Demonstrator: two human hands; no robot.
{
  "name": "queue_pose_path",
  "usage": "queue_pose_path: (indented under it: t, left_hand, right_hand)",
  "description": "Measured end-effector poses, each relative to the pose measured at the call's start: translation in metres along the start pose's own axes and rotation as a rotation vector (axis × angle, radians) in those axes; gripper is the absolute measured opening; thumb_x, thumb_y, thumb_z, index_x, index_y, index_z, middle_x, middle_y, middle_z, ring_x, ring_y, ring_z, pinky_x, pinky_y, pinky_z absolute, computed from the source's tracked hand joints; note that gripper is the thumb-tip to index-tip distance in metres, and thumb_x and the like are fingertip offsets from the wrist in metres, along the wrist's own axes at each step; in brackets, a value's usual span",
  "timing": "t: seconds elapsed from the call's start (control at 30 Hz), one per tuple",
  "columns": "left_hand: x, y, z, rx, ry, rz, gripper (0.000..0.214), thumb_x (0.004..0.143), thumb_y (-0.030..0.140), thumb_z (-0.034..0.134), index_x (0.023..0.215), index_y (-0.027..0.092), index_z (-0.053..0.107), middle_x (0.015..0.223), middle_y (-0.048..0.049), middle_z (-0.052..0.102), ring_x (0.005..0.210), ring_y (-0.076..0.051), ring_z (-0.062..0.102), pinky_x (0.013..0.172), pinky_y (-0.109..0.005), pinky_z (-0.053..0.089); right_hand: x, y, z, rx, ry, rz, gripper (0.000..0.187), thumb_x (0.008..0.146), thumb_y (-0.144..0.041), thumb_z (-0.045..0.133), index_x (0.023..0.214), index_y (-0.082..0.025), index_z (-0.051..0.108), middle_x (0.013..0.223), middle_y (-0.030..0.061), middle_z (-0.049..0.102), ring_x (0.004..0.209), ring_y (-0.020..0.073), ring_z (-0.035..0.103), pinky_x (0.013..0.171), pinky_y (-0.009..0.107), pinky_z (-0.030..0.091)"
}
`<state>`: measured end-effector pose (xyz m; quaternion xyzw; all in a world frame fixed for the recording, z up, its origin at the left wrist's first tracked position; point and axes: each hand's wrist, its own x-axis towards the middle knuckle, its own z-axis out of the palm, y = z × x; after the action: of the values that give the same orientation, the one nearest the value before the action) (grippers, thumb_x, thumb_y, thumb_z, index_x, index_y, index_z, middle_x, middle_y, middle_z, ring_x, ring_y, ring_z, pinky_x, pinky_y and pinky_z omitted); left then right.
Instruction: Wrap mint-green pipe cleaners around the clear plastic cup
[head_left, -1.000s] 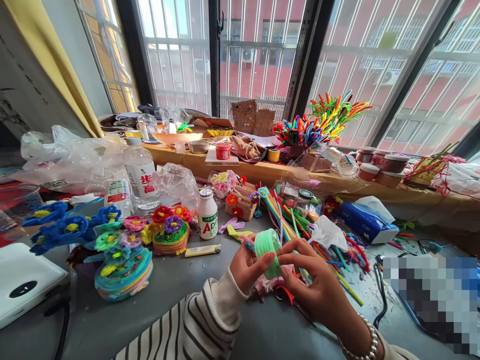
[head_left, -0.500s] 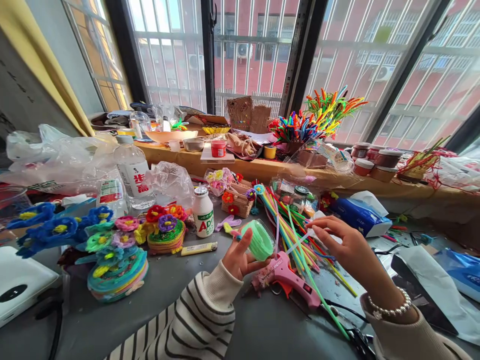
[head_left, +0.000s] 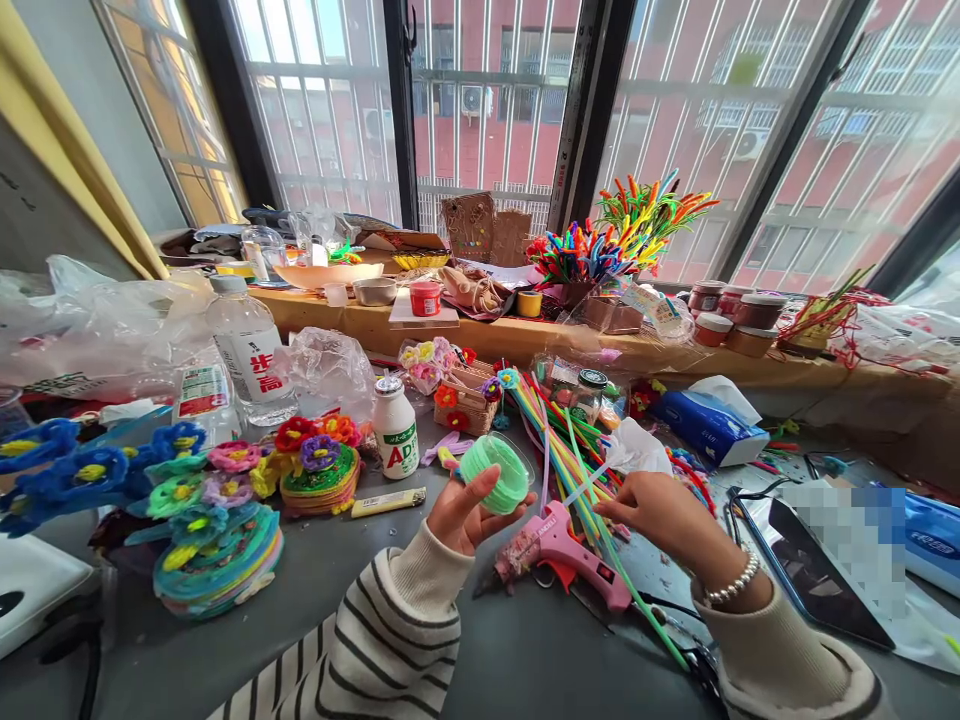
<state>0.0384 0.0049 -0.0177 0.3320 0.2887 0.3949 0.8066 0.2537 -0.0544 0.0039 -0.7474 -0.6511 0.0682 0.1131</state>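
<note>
My left hand (head_left: 465, 512) is closed around a light green coiled pipe-cleaner cup (head_left: 495, 473), held just above the grey table (head_left: 337, 590). My right hand (head_left: 652, 510) pinches a thin white stick (head_left: 592, 483) that points up and to the right, over a pile of coloured pipe cleaners (head_left: 570, 440). A pink glue gun (head_left: 566, 552) lies on the table between both hands, its cord running off to the right.
Finished pipe-cleaner flowers and coasters (head_left: 217, 520) lie at the left, with a small white bottle (head_left: 395, 440) and water bottles (head_left: 247, 350) behind. A blue tissue pack (head_left: 705, 425) and a phone (head_left: 810, 570) lie on the right. The window ledge (head_left: 525, 335) holds jars and craft supplies.
My right hand left the green cup, reached right over the pipe cleaners and came back low with a thin white stick. The left hand keeps the cup, now tilted with its opening up.
</note>
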Motion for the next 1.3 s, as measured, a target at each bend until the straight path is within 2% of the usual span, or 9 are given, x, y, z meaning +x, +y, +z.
queue_pose_path:
  t: [0.23,0.47,0.53,0.6,0.67,0.83,1.03,1.13,1.3]
  left_hand:
    - [0.000,-0.002,-0.002,-0.006,0.020,0.004,0.044,0.057,0.034,0.073,0.090,0.014,0.052,0.078,-0.0080,0.065,0.071,-0.024,0.067,0.062,-0.028,0.054]
    - [0.004,0.000,-0.006,-0.100,0.039,-0.073,0.043,0.064,0.037,0.068,0.094,0.013,0.050,0.081,-0.0083,0.066,0.076,-0.024,0.066,0.068,-0.030,0.052]
    - [0.005,0.002,-0.004,-0.128,0.063,-0.079,0.044,0.064,0.038,0.067,0.095,0.012,0.050,0.080,-0.0087,0.066,0.076,-0.024,0.066,0.069,-0.031,0.052]
    - [0.005,0.003,-0.002,-0.157,0.096,-0.058,0.045,0.063,0.040,0.068,0.093,0.011,0.051,0.079,-0.0092,0.065,0.075,-0.024,0.066,0.067,-0.030,0.052]
    - [0.006,0.004,-0.002,-0.194,0.120,-0.043,0.048,0.062,0.042,0.068,0.094,0.010,0.051,0.079,-0.0092,0.064,0.075,-0.024,0.066,0.066,-0.029,0.052]
    - [0.008,0.003,-0.007,-0.301,0.137,-0.036,0.052,0.066,0.052,0.059,0.097,0.010,0.052,0.077,-0.0084,0.063,0.076,-0.025,0.065,0.063,-0.030,0.053]
    - [0.005,0.002,-0.010,-0.336,0.053,0.025,0.044,0.061,0.046,0.067,0.085,0.012,0.056,0.079,-0.0060,0.064,0.078,-0.023,0.065,0.067,-0.028,0.054]
    - [0.005,0.003,-0.010,-0.333,0.063,0.036,0.042,0.058,0.044,0.069,0.083,0.012,0.057,0.078,-0.0050,0.064,0.077,-0.022,0.065,0.066,-0.027,0.054]
    - [0.004,0.003,-0.008,-0.335,0.077,0.059,0.039,0.060,0.042,0.069,0.083,0.013,0.056,0.075,-0.0038,0.065,0.075,-0.021,0.066,0.064,-0.026,0.055]
  right_hand:
    - [-0.001,-0.009,0.013,-0.005,-0.016,-0.027,0.029,0.067,-0.020,0.054,0.039,-0.018,0.049,0.040,-0.0006,0.051,0.040,0.0100,0.045,0.041,0.022,0.024]
    - [-0.014,0.001,-0.025,-0.012,0.109,0.012,0.019,0.078,-0.029,0.043,0.070,-0.021,0.057,0.062,0.0015,0.064,0.056,0.0165,0.057,0.052,0.026,0.037]
    - [-0.020,-0.001,-0.034,0.055,0.198,-0.065,0.022,0.081,-0.034,0.040,0.085,-0.023,0.058,0.067,0.0012,0.065,0.059,0.0163,0.059,0.056,0.026,0.041]
    - [-0.024,-0.003,-0.040,0.088,0.288,-0.185,0.025,0.082,-0.036,0.039,0.091,-0.023,0.058,0.075,0.0031,0.067,0.063,0.0167,0.060,0.059,0.027,0.043]
    - [-0.026,-0.003,-0.042,0.086,0.321,-0.287,0.026,0.082,-0.036,0.039,0.089,-0.023,0.060,0.081,0.0048,0.067,0.068,0.0174,0.061,0.060,0.027,0.045]
    - [-0.028,0.009,-0.041,0.041,0.257,-0.401,0.028,0.083,-0.037,0.038,0.087,-0.026,0.064,0.086,0.0050,0.067,0.073,0.0185,0.063,0.061,0.028,0.048]
    - [-0.031,0.019,-0.042,0.015,0.233,-0.430,0.027,0.083,-0.039,0.041,0.086,-0.030,0.066,0.084,0.0034,0.068,0.071,0.0173,0.064,0.059,0.026,0.050]
    - [-0.033,0.022,-0.047,0.013,0.241,-0.449,0.028,0.082,-0.043,0.041,0.086,-0.032,0.067,0.083,0.0046,0.068,0.069,0.0173,0.065,0.056,0.025,0.050]
    - [-0.038,0.026,-0.054,-0.025,0.358,-0.492,0.028,0.083,-0.045,0.042,0.085,-0.034,0.067,0.079,0.0037,0.069,0.065,0.0149,0.065,0.055,0.021,0.051]
